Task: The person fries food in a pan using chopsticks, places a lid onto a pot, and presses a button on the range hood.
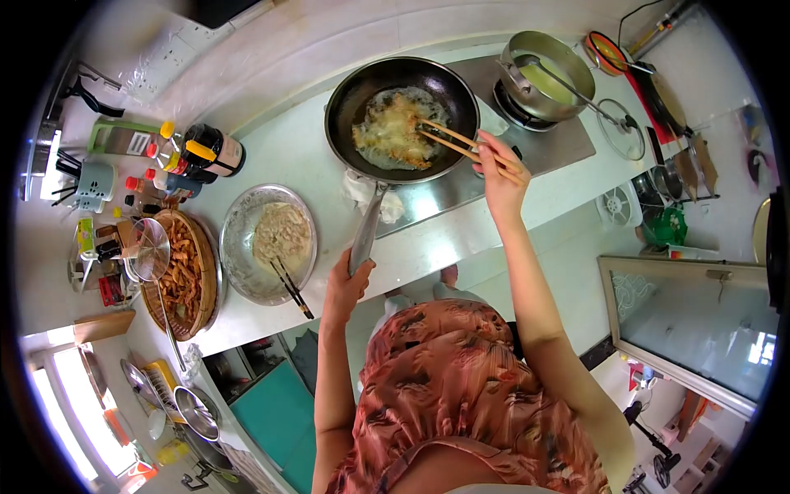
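My left hand (347, 284) is closed around the grey handle of a dark wok (337, 123). In the wok, battered pieces (401, 132) fry in bubbling oil. My right hand (504, 183) grips a pair of wooden chopsticks (454, 142), whose tips touch the right side of the frying food. A white cloth (370, 196) lies under the wok's near edge. Left of the wok stands a metal bowl (239, 267) of pale battered food (282, 235), with dark chopsticks (292, 290) leaning on its near rim.
A wicker basket (206, 309) of browned fried pieces is at the left, a strainer (151, 251) over its edge. Bottles (216, 152) stand behind it. A metal pot (535, 99) with a ladle sits on the right burner, a glass lid (619, 132) beside it.
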A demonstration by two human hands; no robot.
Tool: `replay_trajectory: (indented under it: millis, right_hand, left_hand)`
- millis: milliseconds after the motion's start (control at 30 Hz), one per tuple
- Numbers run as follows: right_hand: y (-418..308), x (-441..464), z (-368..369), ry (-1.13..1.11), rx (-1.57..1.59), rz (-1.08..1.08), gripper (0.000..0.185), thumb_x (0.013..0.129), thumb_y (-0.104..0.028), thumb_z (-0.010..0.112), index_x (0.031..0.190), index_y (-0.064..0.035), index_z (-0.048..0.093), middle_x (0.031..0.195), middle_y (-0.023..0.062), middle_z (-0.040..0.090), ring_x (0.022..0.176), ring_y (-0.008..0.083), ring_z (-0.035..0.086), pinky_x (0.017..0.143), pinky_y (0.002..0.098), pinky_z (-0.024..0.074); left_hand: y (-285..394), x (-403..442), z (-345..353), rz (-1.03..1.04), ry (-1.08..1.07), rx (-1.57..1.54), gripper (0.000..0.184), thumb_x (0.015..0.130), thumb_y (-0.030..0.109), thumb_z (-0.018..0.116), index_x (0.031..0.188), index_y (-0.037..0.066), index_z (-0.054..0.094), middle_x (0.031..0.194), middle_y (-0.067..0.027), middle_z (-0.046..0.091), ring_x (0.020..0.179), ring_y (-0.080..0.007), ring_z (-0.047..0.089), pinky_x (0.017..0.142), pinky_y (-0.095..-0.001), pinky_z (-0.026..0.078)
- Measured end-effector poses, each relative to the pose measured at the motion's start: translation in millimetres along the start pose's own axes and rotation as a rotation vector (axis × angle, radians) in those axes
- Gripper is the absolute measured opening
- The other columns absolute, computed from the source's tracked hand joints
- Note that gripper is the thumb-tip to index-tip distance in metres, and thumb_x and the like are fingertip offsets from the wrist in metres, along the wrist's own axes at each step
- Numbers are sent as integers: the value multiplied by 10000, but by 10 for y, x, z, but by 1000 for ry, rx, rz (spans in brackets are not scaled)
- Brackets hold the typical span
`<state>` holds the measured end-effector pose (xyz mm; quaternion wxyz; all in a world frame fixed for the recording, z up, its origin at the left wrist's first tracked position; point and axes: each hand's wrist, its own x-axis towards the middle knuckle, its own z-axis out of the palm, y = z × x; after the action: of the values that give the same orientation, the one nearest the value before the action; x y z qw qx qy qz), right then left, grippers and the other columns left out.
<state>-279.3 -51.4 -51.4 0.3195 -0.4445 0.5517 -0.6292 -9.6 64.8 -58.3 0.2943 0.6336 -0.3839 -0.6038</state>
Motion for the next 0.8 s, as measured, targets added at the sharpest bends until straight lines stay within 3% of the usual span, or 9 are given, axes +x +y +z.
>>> replay_trajectory:
  millis: [133, 233, 333, 433, 500, 700, 800]
  right_hand:
    - [-30, 147, -95, 67, -160, -58, 209, 870, -86, 630, 1071, -50, 672, 874, 56, 682, 771, 107, 637, 662, 228, 506]
    - [123, 350, -34, 57, -257, -274, 200, 866, -105, 652, 1047, -23, 676, 879, 62, 681, 763, 97, 623, 687, 214, 493]
    - [284, 427, 149, -26, -234, -274, 165, 819, -89, 675, 979, -50, 690, 856, 87, 683, 726, 167, 641, 666, 241, 482]
    - [334, 390, 307, -121, -154, -248, 136, 804, -91, 690, 936, -59, 699, 838, 96, 676, 714, 171, 638, 660, 245, 483]
    - [221, 346, 296, -127, -168, -234, 147, 805, -78, 687, 949, -48, 701, 854, 83, 693, 736, 150, 649, 682, 233, 490]
    - [-413, 144, -76, -161, -221, -58, 175, 829, -65, 668, 1001, -44, 695, 871, 74, 703, 770, 107, 651, 705, 216, 495]
    - [-395, 86, -67, -217, -242, -34, 167, 839, -71, 663, 1001, -44, 695, 873, 73, 700, 767, 102, 645, 696, 216, 492]
  left_hand:
    - [-15, 14, 3, 6, 13, 7, 247, 864, 194, 590, 1022, 5, 572, 613, 32, 425, 513, -48, 380, 445, -223, 300]
    - [-7, 6, 6, 7, 18, -1, 246, 866, 199, 589, 1011, 2, 573, 618, 30, 431, 518, -49, 383, 446, -222, 299]
    - [-9, -2, 9, 7, 23, -1, 248, 868, 197, 593, 1019, 2, 571, 624, 31, 433, 522, -46, 384, 446, -218, 297]
    - [-16, 16, 17, 4, 21, -18, 229, 868, 192, 598, 1001, 8, 569, 612, 36, 416, 513, -42, 367, 439, -214, 276]
    - [-12, 9, 26, 8, 33, -45, 192, 866, 191, 603, 940, 18, 568, 583, 41, 383, 491, -38, 335, 426, -210, 236]
    - [-15, 18, 24, 3, 16, -68, 198, 865, 182, 609, 966, 18, 561, 604, 48, 387, 500, -34, 333, 428, -210, 234]
    - [-55, 46, 4, 14, -7, -82, 213, 861, 172, 614, 991, 12, 559, 624, 48, 396, 503, -34, 332, 429, -210, 233]
